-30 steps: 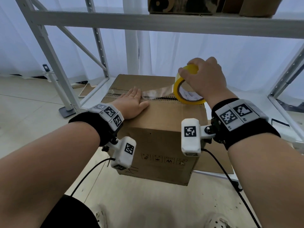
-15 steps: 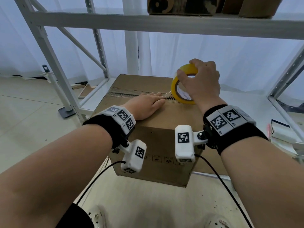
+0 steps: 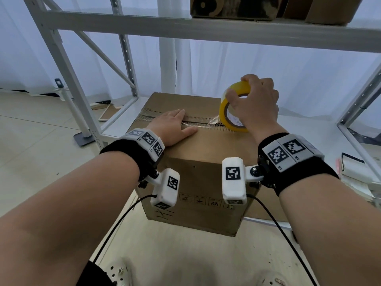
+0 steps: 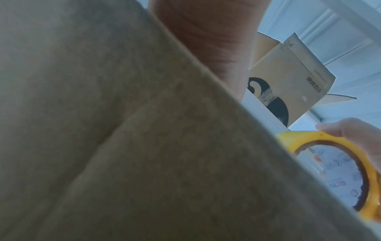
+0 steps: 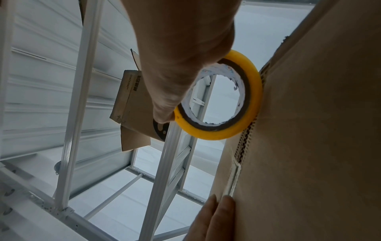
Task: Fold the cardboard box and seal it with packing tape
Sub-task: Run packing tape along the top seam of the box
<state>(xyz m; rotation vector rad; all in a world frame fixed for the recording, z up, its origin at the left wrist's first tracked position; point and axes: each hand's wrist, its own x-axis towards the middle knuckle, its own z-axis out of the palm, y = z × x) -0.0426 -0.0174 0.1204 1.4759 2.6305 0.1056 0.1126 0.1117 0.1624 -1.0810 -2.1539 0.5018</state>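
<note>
A left hand (image 3: 172, 129) lies flat, fingers straight, on clear tape along the top seam of a box (image 3: 198, 172) on a low shelf (image 3: 321, 131). The right hand (image 3: 253, 104) grips a yellow roll (image 3: 223, 112) upright on the seam.

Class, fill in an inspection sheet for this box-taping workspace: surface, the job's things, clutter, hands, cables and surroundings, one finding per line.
Surface: white lower shelf board carries the box.
Job's things: brown cardboard box, top flaps closed, clear tape laid along part of the seam; yellow roll of packing tape stands on edge on the seam.
Clutter: stacked white items at the right edge, kind unclear.
Hands: left hand presses flat on the taped seam; right hand grips the roll.
Cables: black cables hang from the wrist cameras.
Surroundings: white metal rack, cardboard boxes on the upper shelf, white curtains, tiled floor.
</note>
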